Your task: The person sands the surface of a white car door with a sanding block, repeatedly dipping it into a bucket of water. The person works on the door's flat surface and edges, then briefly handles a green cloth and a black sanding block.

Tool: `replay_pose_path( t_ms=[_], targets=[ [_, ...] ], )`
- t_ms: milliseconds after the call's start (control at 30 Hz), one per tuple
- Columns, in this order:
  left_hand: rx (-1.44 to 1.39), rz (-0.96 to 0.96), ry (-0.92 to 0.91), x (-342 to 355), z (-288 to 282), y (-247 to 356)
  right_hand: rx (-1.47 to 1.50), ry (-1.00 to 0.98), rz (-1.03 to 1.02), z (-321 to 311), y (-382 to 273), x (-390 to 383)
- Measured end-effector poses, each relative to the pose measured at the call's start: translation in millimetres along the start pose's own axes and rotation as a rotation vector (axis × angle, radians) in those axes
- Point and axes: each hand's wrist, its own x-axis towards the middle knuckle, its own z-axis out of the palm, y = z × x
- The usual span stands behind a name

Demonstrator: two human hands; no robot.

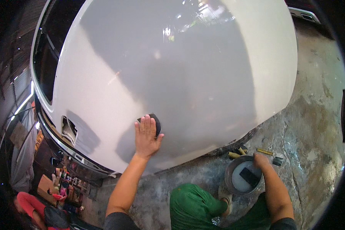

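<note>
Left hand (146,138) is flat and ungripped over the black pad (158,125), probably spreading pressure across the car panel (203,80); right hand (261,160)'s at the bucket (228,177) rim, can't tell its grip.

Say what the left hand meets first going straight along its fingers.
Apparently no separate object: the left hand would cross the grey patch on the panel; way looks free, though depth is unclear.

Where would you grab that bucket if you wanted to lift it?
Probably the left part of the bucket's rim, coming from above: it's round, open-topped and upright, and the right hand is at its right. Keep it level; there's cloudy liquid inside.
</note>
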Motion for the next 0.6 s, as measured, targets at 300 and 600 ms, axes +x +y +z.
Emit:
replay_pose_path(
  t_ms=[300,600],
  targets=[
    [0.06,-0.282,0.403,262,-78,-175,0.043,0.034,0.01,-4,-9,-6],
    [-0.057,-0.066,0.253,146,-36,-88,0.047,0.037,0.018,-4,10,-1]
  ],
)
